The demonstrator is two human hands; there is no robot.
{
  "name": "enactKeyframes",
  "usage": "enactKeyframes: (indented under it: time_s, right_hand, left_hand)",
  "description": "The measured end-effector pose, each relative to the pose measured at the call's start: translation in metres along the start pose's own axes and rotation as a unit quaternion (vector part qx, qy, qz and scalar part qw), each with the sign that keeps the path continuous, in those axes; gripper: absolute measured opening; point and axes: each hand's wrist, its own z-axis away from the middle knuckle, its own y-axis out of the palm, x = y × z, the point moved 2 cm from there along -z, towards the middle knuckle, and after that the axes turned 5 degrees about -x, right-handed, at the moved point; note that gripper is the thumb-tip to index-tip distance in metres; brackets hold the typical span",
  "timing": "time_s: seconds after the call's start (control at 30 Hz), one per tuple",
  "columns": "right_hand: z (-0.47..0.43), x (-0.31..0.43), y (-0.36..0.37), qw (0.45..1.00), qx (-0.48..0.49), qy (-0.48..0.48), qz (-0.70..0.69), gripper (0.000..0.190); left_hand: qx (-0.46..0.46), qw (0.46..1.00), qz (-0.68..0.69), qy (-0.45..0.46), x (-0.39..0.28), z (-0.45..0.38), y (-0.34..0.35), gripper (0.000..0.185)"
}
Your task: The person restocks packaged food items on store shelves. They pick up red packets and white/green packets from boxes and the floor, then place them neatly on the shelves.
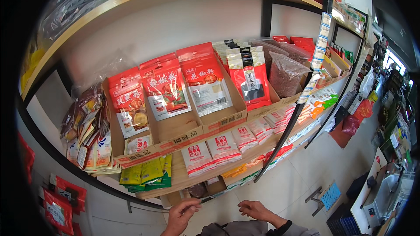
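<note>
Both of my hands are in front of my body at the bottom of the view, below the front edge of a wooden shelf [174, 178]. My left hand [182, 214] has loosely bent fingers, and no object shows in it. To the right, my right hand [257, 210] is apart from it, fingers half curled and nothing visible in them. Nearest above are white-and-red seasoning packets [224, 147] in a row along the shelf edge. Green-and-yellow sachets [149, 172] lie to their left. Behind them, open cardboard boxes [178, 132] hold red spice pouches [165, 88], leaning back.
Piled sachets [88, 118] fill the shelf's left end. Clear bags of dark granules [285, 75] stand right of black-and-red pouches [247, 78]. A black metal post [285, 127] rises at the rack's front. A small stool [329, 196] stands on the floor; red packets [59, 209] hang lower left.
</note>
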Motion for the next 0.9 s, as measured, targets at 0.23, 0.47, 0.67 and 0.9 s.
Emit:
enactKeyframes:
  time_s: [0.23, 0.47, 0.67, 0.9]
  right_hand:
    - [-0.01, -0.015, 0.009, 1.0, 0.001, 0.018, -0.003, 0.035]
    - [-0.007, -0.041, -0.009, 0.999, 0.02, 0.029, 0.038, 0.036]
    - [0.005, -0.062, -0.041, 0.999, 0.0, 0.053, -0.003, 0.031]
    - [0.006, -0.079, -0.05, 0.998, 0.021, 0.05, 0.018, 0.03]
  left_hand:
    - [-0.032, 0.951, -0.2, 0.235, -0.062, -0.038, -0.006, 0.016]
    - [-0.232, 0.852, -0.254, 0.396, -0.12, -0.05, -0.019, 0.016]
    - [-0.4, 0.729, -0.356, 0.427, -0.138, -0.049, -0.049, 0.022]
    - [-0.386, 0.721, -0.435, 0.377, -0.142, -0.054, -0.057, 0.026]
